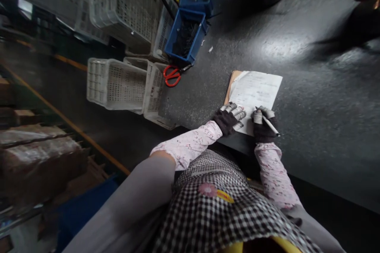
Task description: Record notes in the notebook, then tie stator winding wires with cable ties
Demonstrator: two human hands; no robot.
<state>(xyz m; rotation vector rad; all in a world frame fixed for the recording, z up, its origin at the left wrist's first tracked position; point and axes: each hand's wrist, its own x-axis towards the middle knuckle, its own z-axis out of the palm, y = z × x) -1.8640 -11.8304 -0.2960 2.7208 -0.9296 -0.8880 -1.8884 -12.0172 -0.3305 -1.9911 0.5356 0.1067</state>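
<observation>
bin (184, 35) holds dark parts — right hand (264, 124) grips pen (270, 125).

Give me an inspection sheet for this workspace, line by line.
Surface: dark speckled table, glare patch on it.
Job's things: paper sheet on a brown board; pen.
Clutter: red-handled scissors; small white scraps beside them.
Hands: gloved left hand flat on the sheet; gloved right hand grips the pen.
Cables: nothing seen.
Surroundings: blue bins and white perforated crates at the table's left; floor with yellow line.
</observation>
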